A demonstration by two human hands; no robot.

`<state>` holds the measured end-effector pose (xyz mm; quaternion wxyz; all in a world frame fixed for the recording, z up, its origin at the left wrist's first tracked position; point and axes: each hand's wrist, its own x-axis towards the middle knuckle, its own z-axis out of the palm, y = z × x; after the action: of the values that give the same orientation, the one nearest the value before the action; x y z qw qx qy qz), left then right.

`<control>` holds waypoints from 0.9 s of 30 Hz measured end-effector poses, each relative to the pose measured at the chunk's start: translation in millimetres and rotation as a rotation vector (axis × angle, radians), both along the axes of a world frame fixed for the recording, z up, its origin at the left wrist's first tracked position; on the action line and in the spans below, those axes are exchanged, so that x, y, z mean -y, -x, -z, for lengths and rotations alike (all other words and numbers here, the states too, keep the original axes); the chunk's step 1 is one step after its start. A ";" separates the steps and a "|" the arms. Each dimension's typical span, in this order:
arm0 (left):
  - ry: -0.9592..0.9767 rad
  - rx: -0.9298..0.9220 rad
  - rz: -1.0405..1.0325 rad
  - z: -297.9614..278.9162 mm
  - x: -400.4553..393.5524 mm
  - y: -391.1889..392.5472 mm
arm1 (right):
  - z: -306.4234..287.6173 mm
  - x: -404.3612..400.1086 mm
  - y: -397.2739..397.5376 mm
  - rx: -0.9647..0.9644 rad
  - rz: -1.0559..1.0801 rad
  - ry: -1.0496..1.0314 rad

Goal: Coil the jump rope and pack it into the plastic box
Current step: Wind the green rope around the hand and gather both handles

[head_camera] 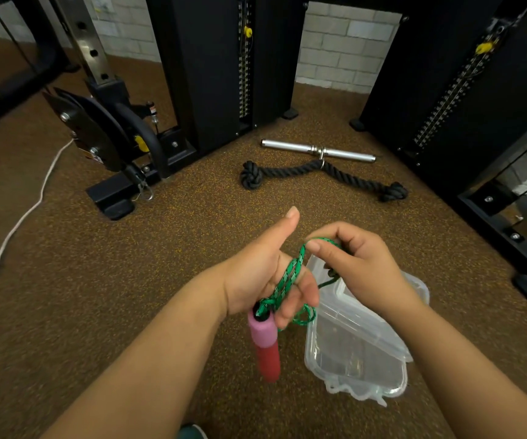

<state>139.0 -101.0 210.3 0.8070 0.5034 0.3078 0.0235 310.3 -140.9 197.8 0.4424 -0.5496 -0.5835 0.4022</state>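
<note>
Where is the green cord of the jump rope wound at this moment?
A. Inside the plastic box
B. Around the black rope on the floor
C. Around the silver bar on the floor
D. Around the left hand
D. The green cord runs in loops across the palm of the left hand, while the right hand pinches a strand near its fingertips; the plastic box on the floor holds no rope.

Open speckled floor [167,248] left of and beyond the hands. Directly below right: clear plastic box [355,346]. Farther off, blocking: black knotted rope [319,172], steel bar [317,150], black machine columns [211,64] behind, white cord [18,223] far left.
</note>
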 end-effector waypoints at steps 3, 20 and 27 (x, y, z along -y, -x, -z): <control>0.037 0.123 -0.050 1.5 2.0 -1.0 | 9.4 0.9 10.2 -0.169 0.005 0.064; 0.019 0.231 -0.642 -3.7 -14.4 3.6 | 37.4 9.6 10.3 -0.138 -0.064 0.296; 0.064 0.245 -0.855 0.2 -21.9 11.3 | 36.5 16.2 15.1 0.395 -0.151 0.054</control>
<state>127.7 -79.1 210.0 0.7703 0.2993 0.3910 0.4051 295.2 -157.1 161.3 0.2732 -0.5842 -0.6874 0.3339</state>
